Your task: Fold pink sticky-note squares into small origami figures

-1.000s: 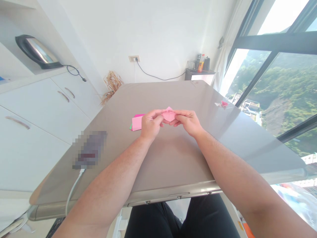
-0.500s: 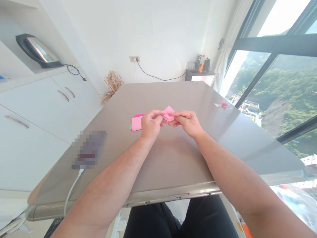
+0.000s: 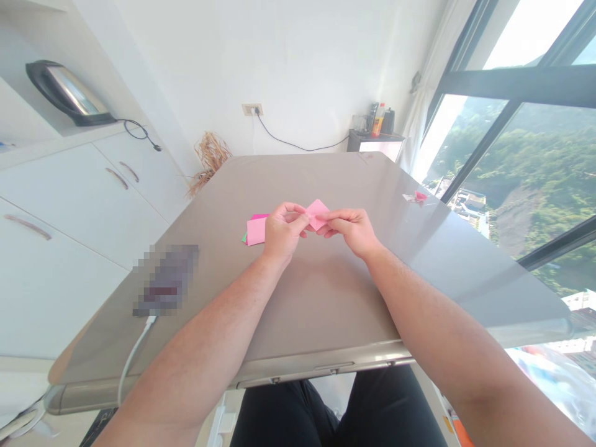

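A small folded piece of pink paper [image 3: 318,211], diamond-shaped, is held up between both hands over the middle of the table. My left hand [image 3: 284,231] pinches its left corner with thumb and fingers. On the opposite corner, my right hand [image 3: 351,228] grips the paper between thumb and index finger, the other fingers curled beneath. Partly behind my left hand lies a stack of coloured paper [image 3: 256,232], light pink on top, with magenta and green edges showing.
A blurred dark device [image 3: 170,279] with a white cable [image 3: 128,357] lies on the table [image 3: 307,298] at left. Pink and white paper scraps [image 3: 419,196] are near the right edge. A kettle [image 3: 74,93] stands on the cabinet; bottles [image 3: 378,120] stand on a small far cabinet.
The pink paper looks flatter and shows more of its face now. My left fingers have lifted and shifted slightly at its corner; my right hand has barely moved.
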Demonstrator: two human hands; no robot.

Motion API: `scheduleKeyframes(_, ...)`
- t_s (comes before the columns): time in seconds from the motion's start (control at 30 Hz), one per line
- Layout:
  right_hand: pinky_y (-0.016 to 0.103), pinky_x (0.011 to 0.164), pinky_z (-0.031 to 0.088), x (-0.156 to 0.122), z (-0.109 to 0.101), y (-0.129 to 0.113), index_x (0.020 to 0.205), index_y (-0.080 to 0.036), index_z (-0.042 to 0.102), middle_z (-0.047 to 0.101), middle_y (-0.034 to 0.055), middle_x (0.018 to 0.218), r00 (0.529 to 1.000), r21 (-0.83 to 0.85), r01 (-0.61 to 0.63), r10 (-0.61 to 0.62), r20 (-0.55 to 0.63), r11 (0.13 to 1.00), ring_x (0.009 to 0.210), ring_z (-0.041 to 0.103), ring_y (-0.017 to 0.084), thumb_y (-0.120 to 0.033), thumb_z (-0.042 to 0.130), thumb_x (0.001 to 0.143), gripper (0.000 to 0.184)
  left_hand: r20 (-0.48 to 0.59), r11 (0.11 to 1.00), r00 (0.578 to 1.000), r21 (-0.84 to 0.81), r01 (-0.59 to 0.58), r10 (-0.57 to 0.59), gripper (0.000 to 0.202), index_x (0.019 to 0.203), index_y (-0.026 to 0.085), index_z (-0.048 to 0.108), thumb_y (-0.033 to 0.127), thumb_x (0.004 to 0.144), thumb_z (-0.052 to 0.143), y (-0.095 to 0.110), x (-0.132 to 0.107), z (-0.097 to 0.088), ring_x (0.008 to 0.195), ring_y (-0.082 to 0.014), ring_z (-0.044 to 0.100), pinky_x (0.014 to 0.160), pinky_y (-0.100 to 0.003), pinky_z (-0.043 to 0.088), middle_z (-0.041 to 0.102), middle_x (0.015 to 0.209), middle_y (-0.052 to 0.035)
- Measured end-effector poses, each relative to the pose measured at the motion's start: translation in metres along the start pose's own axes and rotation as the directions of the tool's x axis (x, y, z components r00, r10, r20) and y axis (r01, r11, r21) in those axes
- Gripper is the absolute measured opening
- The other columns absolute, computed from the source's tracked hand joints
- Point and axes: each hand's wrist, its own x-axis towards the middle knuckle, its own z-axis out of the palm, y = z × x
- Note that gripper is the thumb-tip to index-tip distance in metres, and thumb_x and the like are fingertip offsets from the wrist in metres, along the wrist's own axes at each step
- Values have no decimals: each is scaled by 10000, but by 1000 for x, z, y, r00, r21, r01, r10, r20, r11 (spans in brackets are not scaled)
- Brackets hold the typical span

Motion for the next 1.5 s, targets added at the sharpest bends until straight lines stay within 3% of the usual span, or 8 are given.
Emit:
scheduleKeyframes(0.1, 354, 729, 582, -1, 1, -1, 1104, -230, 764, 764, 24, 803, 1000, -3, 29, -29, 13, 1000, 779, 731, 204, -259, 675, 752, 364, -27, 1000, 1000, 23, -6, 6, 345, 1041, 216, 603, 238, 719, 724, -1, 2, -1, 685, -187, 698, 559, -263, 472, 726, 724, -9)
scheduleKeyframes(0.2, 365, 729, 587, 0, 1, 2, 1345, -238, 606, 769, 21, 824, 1000, 4, 20, -20, -23, 1000, 770, 727, 202, -313, 731, 763, 600, -23, 997, 999, 70, -20, 22, 372, 1087, 204, 635, 243, 728, 723, -2, 2, -1, 729, -188, 690, 587, -271, 478, 746, 779, -34)
scheduleKeyframes(0.27, 363, 724, 588, 3, 1, 6, 1236, -209, 654, 772, 46, 839, 999, -29, -2, 0, -52, 1000, 769, 723, 203, -368, 757, 764, 508, -9, 996, 1000, 89, -25, 26, 336, 1053, 197, 663, 264, 732, 735, -2, 1, 0, 730, -181, 680, 602, -276, 480, 753, 801, -47)
scheduleKeyframes(0.33, 354, 717, 588, 5, -1, 10, 999, -184, 718, 767, 69, 830, 998, -80, -21, 16, -60, 997, 752, 716, 198, -419, 759, 772, 329, 13, 997, 1000, 78, -22, 21, 304, 1009, 192, 687, 293, 731, 756, -2, 0, 1, 742, -177, 676, 626, -280, 485, 755, 818, -53)
scheduleKeyframes(0.43, 345, 704, 586, 7, -2, 14, 804, -181, 707, 758, 74, 809, 998, -102, -29, 23, -58, 994, 737, 709, 192, -451, 746, 786, 273, 63, 1000, 998, 12, 7, -8, 253, 918, 184, 720, 330, 721, 784, -2, 0, 1, 764, -170, 672, 657, -284, 487, 755, 851, -59)
scheduleKeyframes(0.7, 317, 673, 568, 7, -2, 15, 751, -187, 696, 712, 36, 731, 998, -81, -39, 34, -57, 996, 688, 660, 160, -431, 762, 761, 253, 83, 994, 992, -44, 97, -93, 154, 778, 182, 736, 311, 703, 776, 0, 1, 1, 728, -162, 645, 642, -284, 445, 729, 757, -47)
scheduleKeyframes(1.5, 323, 686, 548, 6, 0, 15, 711, -188, 679, 696, 29, 707, 999, -96, -44, 41, -26, 994, 675, 655, 161, -368, 718, 771, 195, 60, 995, 993, -20, 100, -99, 121, 686, 174, 719, 286, 694, 764, -4, 2, -1, 633, -139, 593, 617, -283, 447, 700, 675, -43)
